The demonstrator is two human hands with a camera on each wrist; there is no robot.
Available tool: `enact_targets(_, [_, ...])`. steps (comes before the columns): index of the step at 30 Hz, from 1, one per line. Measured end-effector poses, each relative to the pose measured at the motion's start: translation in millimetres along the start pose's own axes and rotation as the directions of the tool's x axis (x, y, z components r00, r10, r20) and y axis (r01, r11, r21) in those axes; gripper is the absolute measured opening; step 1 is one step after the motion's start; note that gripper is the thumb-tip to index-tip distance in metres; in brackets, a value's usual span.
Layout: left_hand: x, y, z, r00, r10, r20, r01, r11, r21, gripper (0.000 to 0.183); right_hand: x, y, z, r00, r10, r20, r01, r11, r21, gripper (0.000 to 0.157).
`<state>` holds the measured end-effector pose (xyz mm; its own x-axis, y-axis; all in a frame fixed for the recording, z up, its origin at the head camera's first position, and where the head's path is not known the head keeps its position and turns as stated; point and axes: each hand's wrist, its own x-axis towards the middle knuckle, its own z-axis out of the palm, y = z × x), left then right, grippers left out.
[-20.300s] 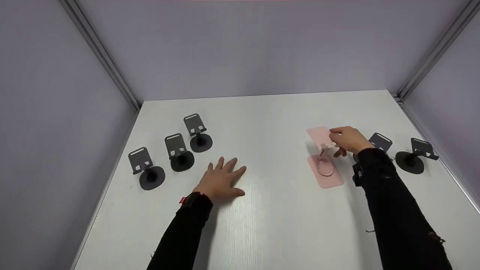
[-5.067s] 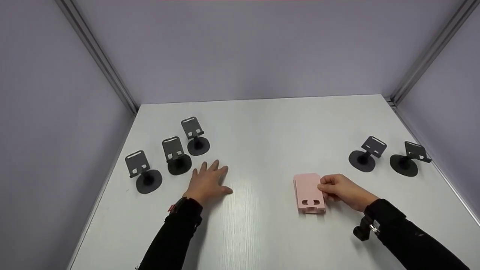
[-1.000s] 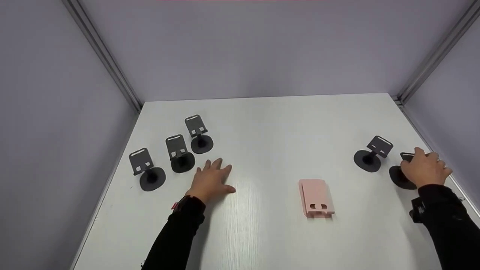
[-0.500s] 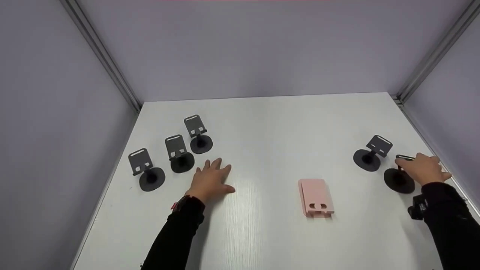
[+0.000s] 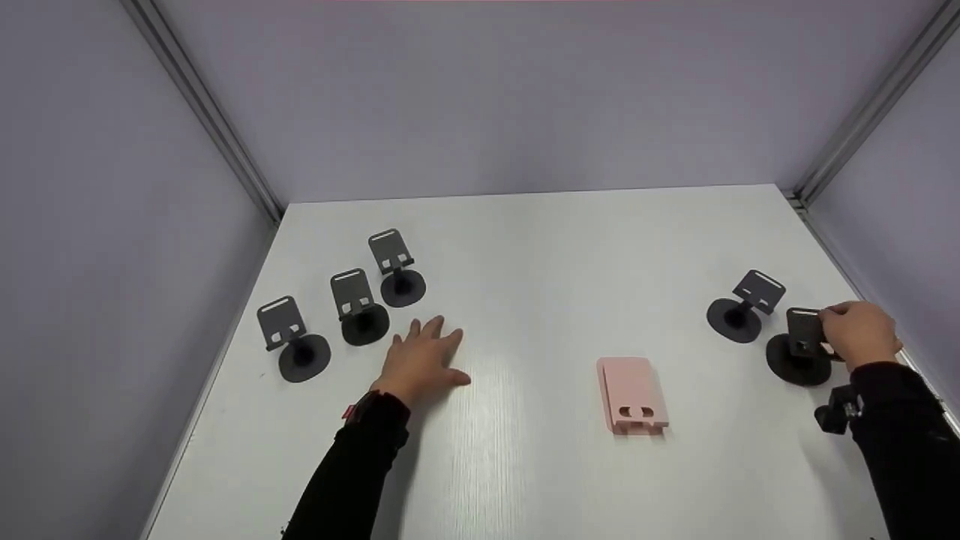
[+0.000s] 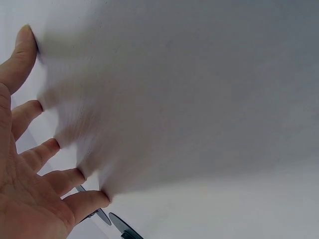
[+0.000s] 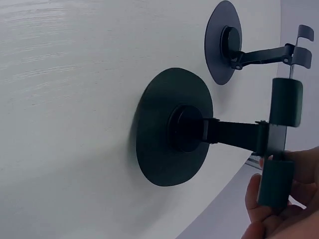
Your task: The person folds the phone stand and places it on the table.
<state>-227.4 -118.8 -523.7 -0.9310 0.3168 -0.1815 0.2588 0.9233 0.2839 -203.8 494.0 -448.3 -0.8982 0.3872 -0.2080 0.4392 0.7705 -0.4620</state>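
Note:
At the far right, my right hand (image 5: pixel 861 330) pinches the side of the plate of a dark grey phone stand (image 5: pixel 804 330). Its round base (image 7: pixel 167 154) is on the table, and the plate stands raised on its arm; in the right wrist view my fingers (image 7: pixel 254 199) curl behind one of its lips. My left hand (image 5: pixel 420 364) rests on the table with fingers spread, holding nothing; the left wrist view has its fingertips touching the surface. A pink phone stand (image 5: pixel 634 394) lies folded flat between the hands, nearer the right one.
Another dark phone stand (image 5: pixel 735 319) stands unfolded just left of the gripped one. On the left are three more dark stands, the nearest (image 5: pixel 304 358), the middle (image 5: pixel 364 324) and the farthest (image 5: pixel 403 288). Grey panels (image 5: pixel 525 97) wall in the white table (image 5: pixel 525 465).
The pink stand, unfolded at first, was folded down, and my right hand left it. That hand has since shifted the far-right dark stand slightly left and turned its plate. My left hand stays spread.

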Motion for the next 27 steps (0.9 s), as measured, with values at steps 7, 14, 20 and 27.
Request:
enact_targets(7, [-1.1, 0.4, 0.9, 1.0, -0.003, -0.016, 0.003, 1.0, -0.017, 0.084, -0.7, -10.3, -10.4, 0.994, 0.073, -0.081, -0.054, 0.975, 0.214, 0.059])
enact_targets(14, [-0.6, 0.9, 0.0, 1.0, 0.003, -0.01, -0.003, 1.0, -0.008, 0.085, -1.7, -33.0, -15.2, 0.932, 0.174, -0.319, -0.067, 0.945, 0.32, 0.048])
enact_targets(20, [-1.6, 1.6, -0.2, 1.0, 0.006, -0.014, -0.006, 1.0, -0.005, 0.085, -2.9, -49.3, -14.1, 0.833, 0.041, -0.552, 0.137, 0.951, 0.277, 0.037])
enact_targets(27, [-0.7, 1.5, -0.3, 1.0, 0.006, -0.012, -0.006, 1.0, 0.004, 0.085, -1.8, -70.3, -4.2, 0.713, -0.108, -0.693, 0.361, 0.904, 0.23, 0.027])
